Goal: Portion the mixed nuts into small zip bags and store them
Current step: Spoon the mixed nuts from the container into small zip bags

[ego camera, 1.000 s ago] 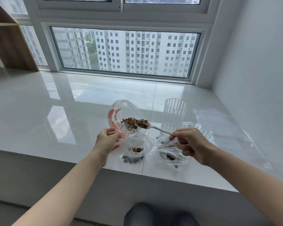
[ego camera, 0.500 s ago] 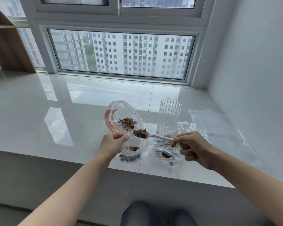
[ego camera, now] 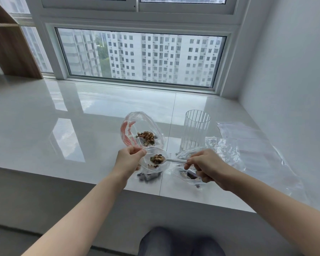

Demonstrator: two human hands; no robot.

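A large clear bag with red print point(ego camera: 140, 130) stands open on the white sill and holds mixed nuts point(ego camera: 146, 137). In front of it, my left hand point(ego camera: 128, 158) pinches the rim of a small zip bag point(ego camera: 155, 167), keeping its mouth open. My right hand point(ego camera: 204, 166) grips the handle of a white spoon point(ego camera: 174, 160). The spoon's bowl, heaped with nuts, is over the small bag's mouth. A few nuts lie in the bottom of that bag. Another small bag with nuts point(ego camera: 189, 175) lies under my right hand.
A ribbed clear glass point(ego camera: 196, 130) stands right of the large bag. Flat empty zip bags point(ego camera: 248, 143) lie at the right near the wall. The sill's front edge point(ego camera: 81, 179) runs just below my hands. A wooden shelf point(ego camera: 9, 45) stands far left.
My right hand has carried the loaded spoon from the large bag down and toward me to the small bag's mouth. My left hand has kept its pinch on the rim.
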